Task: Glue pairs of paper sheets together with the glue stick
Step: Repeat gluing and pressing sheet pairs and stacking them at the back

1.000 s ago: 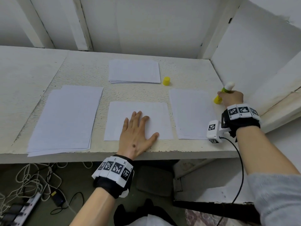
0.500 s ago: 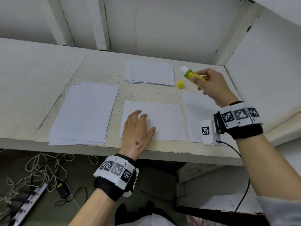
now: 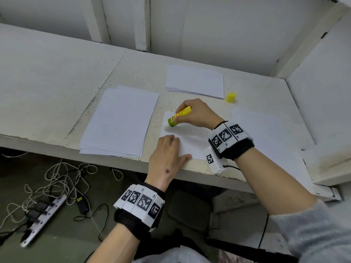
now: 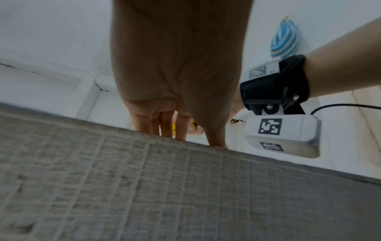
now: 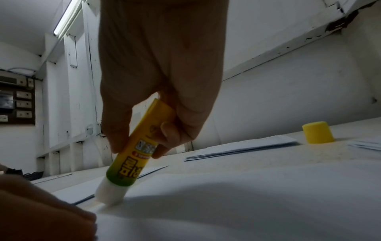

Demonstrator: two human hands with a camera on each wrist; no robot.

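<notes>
The left hand [image 3: 168,158] hides its fingertips and the sheet's [image 3: 191,143] near-left corner.

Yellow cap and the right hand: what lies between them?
Head view: only bare tabletop separates the yellow cap from the right hand, which grips the glue stick.

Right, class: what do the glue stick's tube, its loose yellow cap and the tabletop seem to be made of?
Glue stick: the tube looks like smooth plastic, with a glossy printed yellow-green label; the white tip looks waxy.
Yellow cap: probably moulded plastic, matte and evenly coloured.
Tabletop: likely white-painted board, since it looks rough and grainy, with paint chipped at the seam. The core material cannot be told.
</notes>
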